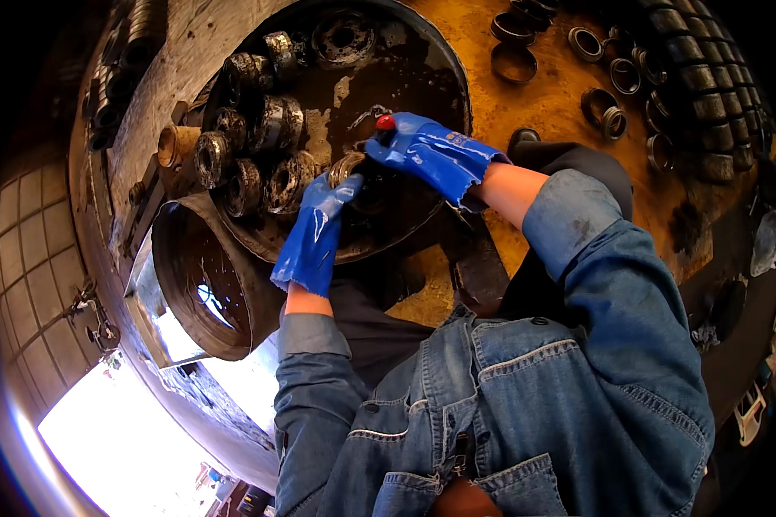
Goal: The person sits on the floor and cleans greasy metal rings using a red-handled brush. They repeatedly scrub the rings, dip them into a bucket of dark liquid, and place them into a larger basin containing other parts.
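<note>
Both of my hands wear wet blue rubber gloves and work over a large round pan with dark oily liquid in it. My left hand is closed around a small ribbed metal ring-shaped part near the middle of the pan. Just right of it, my right hand grips a tool whose red rounded handle end shows above the glove. The tool's working end is hidden. Grimy, oil-coated cylindrical metal parts are piled on the pan's left side, and a flat round part lies at its far edge.
An open metal drum stands tilted at the near left of the pan. Loose metal rings lie on the rusty orange surface to the right. Beyond them, stacked cylindrical parts form rows. Tiled flooring lies far left.
</note>
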Available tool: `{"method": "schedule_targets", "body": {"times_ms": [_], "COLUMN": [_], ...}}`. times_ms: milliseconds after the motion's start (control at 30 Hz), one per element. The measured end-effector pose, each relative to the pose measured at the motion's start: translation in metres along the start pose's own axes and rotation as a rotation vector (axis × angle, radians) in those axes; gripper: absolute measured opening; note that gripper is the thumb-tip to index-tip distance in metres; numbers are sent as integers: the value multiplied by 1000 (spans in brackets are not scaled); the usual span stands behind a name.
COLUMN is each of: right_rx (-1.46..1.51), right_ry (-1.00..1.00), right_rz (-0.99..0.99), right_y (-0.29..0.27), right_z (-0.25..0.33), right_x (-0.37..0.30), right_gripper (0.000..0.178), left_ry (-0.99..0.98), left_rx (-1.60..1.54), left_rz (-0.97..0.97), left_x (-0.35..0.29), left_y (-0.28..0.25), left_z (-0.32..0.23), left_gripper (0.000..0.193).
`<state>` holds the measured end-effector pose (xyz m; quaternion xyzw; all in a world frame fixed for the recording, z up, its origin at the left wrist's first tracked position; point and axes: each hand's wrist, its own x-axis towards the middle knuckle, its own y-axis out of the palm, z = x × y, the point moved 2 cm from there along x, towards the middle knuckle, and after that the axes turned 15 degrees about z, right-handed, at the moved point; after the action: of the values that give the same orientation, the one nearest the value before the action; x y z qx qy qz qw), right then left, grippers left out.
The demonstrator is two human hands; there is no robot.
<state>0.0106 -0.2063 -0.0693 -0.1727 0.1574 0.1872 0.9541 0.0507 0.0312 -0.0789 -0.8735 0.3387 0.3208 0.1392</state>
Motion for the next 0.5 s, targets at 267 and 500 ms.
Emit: {"method": "schedule_targets", "body": {"times_ms": [267,500], "right_rx": [-157,-23], "right_ry": [314,32], "right_rz": [-59,-158], "right_y": [-31,-61], "right_z": [9,23], "right_x": [-12,-26], "right_gripper": [47,48], "left_ry": [-4,110], "left_rx": [63,215], "left_rz": [86,97], "left_x": [-25,-26], "left_y": [30,32], "left_z": [-44,-33], "left_gripper": [47,44]}}
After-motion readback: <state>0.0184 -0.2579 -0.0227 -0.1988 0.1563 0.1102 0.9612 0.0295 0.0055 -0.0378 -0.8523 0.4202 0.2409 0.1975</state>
